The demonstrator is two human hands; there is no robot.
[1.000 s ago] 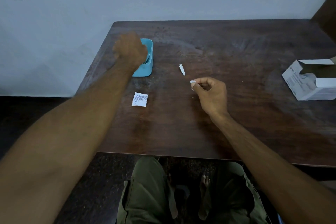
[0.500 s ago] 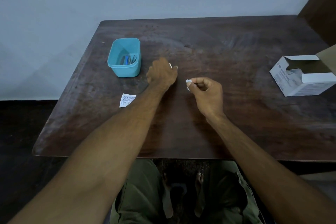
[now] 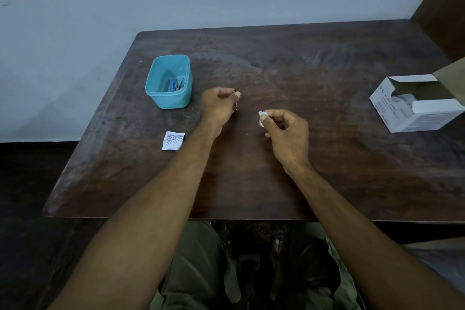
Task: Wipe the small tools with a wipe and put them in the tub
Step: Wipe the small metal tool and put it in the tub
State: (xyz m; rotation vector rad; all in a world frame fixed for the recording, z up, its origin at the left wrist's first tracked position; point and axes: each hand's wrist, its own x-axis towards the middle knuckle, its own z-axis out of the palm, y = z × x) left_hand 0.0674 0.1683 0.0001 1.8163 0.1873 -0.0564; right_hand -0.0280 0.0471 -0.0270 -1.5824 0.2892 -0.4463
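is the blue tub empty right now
No, the blue tub already holds several small tools lying together at its bottom.

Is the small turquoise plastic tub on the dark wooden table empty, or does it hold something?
Not empty. The turquoise plastic tub stands upright and open, and several thin tools lie on its bottom.

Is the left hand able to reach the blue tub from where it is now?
Probably yes. The left hand, pinching a small tool, is just right of the tub, whose open top is uncovered, and nothing stands between them on the table.
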